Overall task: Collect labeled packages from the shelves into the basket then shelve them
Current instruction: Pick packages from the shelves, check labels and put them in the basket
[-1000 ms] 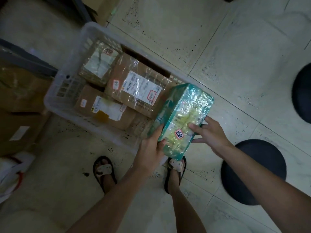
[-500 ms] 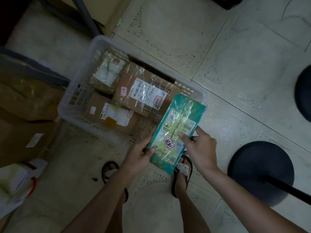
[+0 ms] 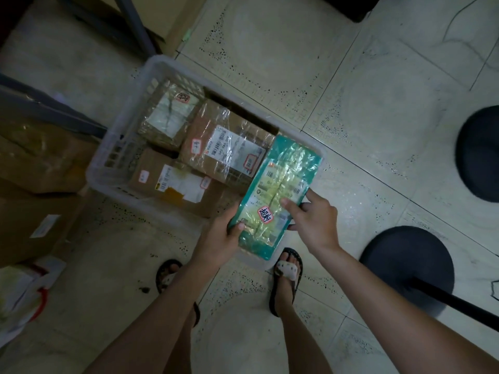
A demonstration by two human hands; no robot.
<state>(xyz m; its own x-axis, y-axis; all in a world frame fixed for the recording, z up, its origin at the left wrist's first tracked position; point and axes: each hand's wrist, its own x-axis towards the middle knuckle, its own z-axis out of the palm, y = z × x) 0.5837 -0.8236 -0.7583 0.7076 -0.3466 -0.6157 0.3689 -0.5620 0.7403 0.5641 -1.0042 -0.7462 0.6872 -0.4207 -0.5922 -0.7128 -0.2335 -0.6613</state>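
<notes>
Teal, film-wrapped flat package (image 3: 278, 195), red-bordered label: over near right corner of white plastic basket (image 3: 108, 163). Left hand (image 3: 220, 238) thumb curled on lower left edge; right hand (image 3: 313, 220) pinching right edge.

You are standing on the floor (image 3: 351, 76), with the basket (image 3: 116, 155) sitting just in front of your feet (image 3: 286, 271). Boxes (image 3: 226, 152) are lying inside it, packed side by side. You are holding a package (image 3: 280, 184) over the basket's near right corner, left hand (image 3: 216, 238) on its left edge, right hand (image 3: 314, 222) on its right. Cartons (image 3: 40, 163) are sitting left of the basket, two stands (image 3: 405, 265) to your right.
</notes>
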